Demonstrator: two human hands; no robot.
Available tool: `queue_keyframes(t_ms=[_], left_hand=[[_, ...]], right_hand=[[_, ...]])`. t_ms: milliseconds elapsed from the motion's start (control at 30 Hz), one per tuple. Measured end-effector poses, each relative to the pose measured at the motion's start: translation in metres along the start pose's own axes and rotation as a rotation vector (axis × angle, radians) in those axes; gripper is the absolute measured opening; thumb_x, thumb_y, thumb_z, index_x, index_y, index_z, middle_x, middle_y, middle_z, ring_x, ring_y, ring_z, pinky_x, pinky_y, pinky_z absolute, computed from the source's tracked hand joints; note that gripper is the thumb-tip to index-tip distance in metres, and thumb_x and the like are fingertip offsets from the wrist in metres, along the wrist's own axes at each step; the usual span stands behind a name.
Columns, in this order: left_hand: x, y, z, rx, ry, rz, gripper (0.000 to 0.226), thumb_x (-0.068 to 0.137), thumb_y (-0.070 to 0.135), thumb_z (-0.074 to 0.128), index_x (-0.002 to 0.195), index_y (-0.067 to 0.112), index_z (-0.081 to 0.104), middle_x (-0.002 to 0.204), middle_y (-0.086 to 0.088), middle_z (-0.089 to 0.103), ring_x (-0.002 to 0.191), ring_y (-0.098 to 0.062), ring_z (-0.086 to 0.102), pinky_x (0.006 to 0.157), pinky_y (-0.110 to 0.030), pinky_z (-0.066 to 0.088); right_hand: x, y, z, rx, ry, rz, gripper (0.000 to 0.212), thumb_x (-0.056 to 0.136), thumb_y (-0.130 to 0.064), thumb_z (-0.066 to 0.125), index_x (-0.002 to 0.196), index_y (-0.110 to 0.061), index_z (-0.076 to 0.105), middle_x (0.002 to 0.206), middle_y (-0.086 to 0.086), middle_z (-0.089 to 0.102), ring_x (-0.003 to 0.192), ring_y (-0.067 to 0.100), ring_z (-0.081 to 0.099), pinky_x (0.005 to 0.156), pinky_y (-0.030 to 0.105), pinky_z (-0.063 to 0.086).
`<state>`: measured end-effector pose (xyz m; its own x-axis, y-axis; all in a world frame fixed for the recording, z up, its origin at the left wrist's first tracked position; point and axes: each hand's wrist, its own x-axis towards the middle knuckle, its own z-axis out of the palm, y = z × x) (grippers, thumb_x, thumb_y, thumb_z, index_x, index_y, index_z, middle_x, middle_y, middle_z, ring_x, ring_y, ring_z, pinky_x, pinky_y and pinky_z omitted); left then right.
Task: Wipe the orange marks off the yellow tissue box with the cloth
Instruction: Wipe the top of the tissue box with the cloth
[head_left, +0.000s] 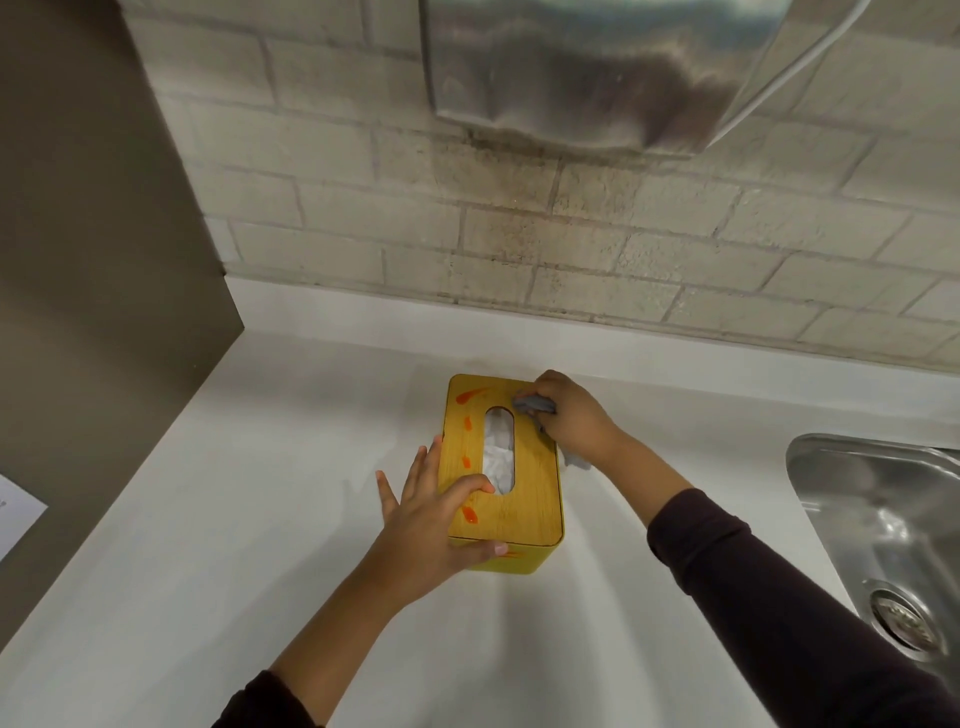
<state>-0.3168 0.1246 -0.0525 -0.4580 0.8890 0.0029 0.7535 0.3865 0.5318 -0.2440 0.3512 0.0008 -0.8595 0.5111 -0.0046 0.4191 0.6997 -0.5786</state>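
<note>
One yellow tissue box (501, 470) sits on the white counter (260, 519), near the brick wall (571, 234). Four orange marks (467, 423) run down the left side of its top, and white tissue (500, 457) shows in the one long hole. There are two hands. The left hand (434, 525) is spread flat and wide on the near left corner of the box, holding nothing, and it may hide more marks. The right hand (574, 415) is closed around one grey cloth (535, 404), pressing it on the far right corner of the box. Most of the cloth is hidden under the fingers. One metal sink (878, 525) is cut off at the right edge.
</note>
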Motion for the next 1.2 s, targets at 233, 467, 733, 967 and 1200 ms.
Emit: queue_keyframes(t_ms=[233, 467, 733, 967, 1200], left_hand=[[0.001, 0.0, 0.0, -0.017, -0.008, -0.005, 0.078, 0.05, 0.094, 0.031, 0.117, 0.055, 0.036, 0.158, 0.002, -0.003, 0.146, -0.025, -0.004, 0.108, -0.06, -0.013], [0.001, -0.001, 0.002, -0.022, 0.008, -0.003, 0.079, 0.05, 0.095, 0.031, 0.118, 0.055, 0.034, 0.158, 0.003, -0.004, 0.146, -0.024, -0.005, 0.109, -0.06, -0.013], [0.001, -0.001, 0.003, -0.074, 0.005, 0.0, 0.076, 0.05, 0.094, 0.036, 0.117, 0.059, 0.034, 0.158, 0.004, -0.003, 0.146, -0.022, -0.004, 0.109, -0.06, -0.012], [0.005, -0.003, -0.001, -0.303, -0.097, -0.158, 0.127, 0.041, 0.092, 0.045, 0.136, 0.043, -0.024, 0.158, 0.008, -0.005, 0.145, -0.018, -0.012, 0.109, -0.052, -0.02], [0.001, 0.0, -0.008, -0.356, -0.155, -0.16, 0.125, 0.03, 0.1, 0.033, 0.124, 0.047, -0.029, 0.158, 0.005, -0.014, 0.142, -0.018, -0.025, 0.108, -0.054, -0.021]], right_hand=[[0.017, -0.004, -0.012, -0.155, -0.023, 0.063, 0.018, 0.084, 0.002, 0.053, 0.092, -0.006, 0.067, 0.103, 0.013, 0.059, 0.096, 0.026, 0.057, 0.073, 0.025, 0.039], [0.006, 0.002, -0.015, -0.085, -0.123, 0.018, 0.022, 0.078, 0.004, 0.052, 0.089, -0.005, 0.069, 0.092, 0.003, 0.061, 0.09, 0.016, 0.058, 0.061, 0.004, 0.039], [0.017, -0.014, -0.009, -0.158, -0.098, 0.034, 0.022, 0.086, 0.001, 0.048, 0.095, -0.001, 0.067, 0.106, 0.012, 0.063, 0.096, 0.024, 0.059, 0.076, 0.026, 0.046], [0.022, -0.01, -0.03, -0.156, -0.132, 0.147, 0.015, 0.082, -0.004, 0.048, 0.074, -0.008, 0.06, 0.08, 0.004, 0.06, 0.082, 0.02, 0.056, 0.058, 0.019, 0.038], [0.037, -0.04, -0.004, 0.053, -0.034, 0.002, 0.027, 0.086, 0.0, 0.049, 0.065, -0.016, 0.057, 0.071, 0.001, 0.057, 0.071, 0.015, 0.054, 0.059, 0.022, 0.035]])
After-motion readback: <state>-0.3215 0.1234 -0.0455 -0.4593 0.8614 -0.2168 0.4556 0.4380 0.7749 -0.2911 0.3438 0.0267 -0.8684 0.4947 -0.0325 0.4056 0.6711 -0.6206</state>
